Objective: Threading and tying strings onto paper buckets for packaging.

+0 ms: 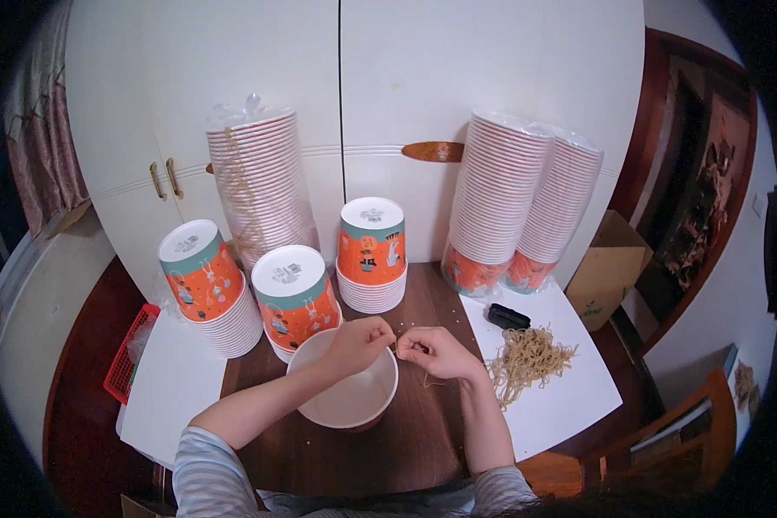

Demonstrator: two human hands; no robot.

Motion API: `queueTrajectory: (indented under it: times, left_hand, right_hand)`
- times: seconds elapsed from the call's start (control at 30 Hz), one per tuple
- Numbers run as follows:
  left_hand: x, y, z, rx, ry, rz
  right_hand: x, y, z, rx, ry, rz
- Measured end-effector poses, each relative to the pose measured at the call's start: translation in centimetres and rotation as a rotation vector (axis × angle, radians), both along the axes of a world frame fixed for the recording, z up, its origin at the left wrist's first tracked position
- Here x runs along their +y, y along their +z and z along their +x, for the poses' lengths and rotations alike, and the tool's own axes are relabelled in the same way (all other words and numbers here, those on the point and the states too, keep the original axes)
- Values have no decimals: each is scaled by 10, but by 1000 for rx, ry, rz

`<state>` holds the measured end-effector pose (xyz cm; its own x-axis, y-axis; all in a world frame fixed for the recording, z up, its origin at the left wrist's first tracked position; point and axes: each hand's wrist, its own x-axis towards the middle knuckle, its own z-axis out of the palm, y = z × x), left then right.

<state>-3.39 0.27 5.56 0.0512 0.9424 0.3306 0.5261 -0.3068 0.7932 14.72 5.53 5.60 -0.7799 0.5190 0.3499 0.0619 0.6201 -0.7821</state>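
Note:
Both my hands are closed in a pinch, fingertips almost meeting beside the rim of a white-lined paper bucket that stands mouth up. My left hand reaches across the bucket's mouth. To the right of that rim, over the brown tabletop, is my right hand. A thin tan strand shows between the fingertips; whether it is string or a rubber band I cannot tell. Below my right hand a bit of similar strand shows. A tangled pile of tan strands lies on white board to the right.
Upside-down orange and green bucket stacks stand at left, at centre left and farther back. Tall wrapped stacks rise at the back left and back right. A black object lies by the strand pile. A wooden chair stands at right.

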Motion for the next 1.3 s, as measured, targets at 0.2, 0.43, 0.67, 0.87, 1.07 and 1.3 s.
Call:
queueTrajectory:
  times: [0.2,0.43,0.67,0.87,1.07,1.3]
  left_hand:
    - [-16,21,-3,27,-71,64]
    - [-86,111,16,-765,-1147,173]
    - [-131,145,23,-1089,-1644,326]
    - [-150,158,8,-1079,-1508,311]
    - [-155,150,11,-1305,-1495,309]
    - [-156,151,9,-1278,-1531,218]
  right_hand:
    - [-2,7,13,-34,4,-191]
    - [3,12,42,-214,-91,-73]
    - [-9,13,41,-250,-144,-54]
    - [-34,-11,50,-180,-283,-174]
    - [-89,-36,51,-164,-310,-209]
    - [-145,-73,16,-8,-288,-250]
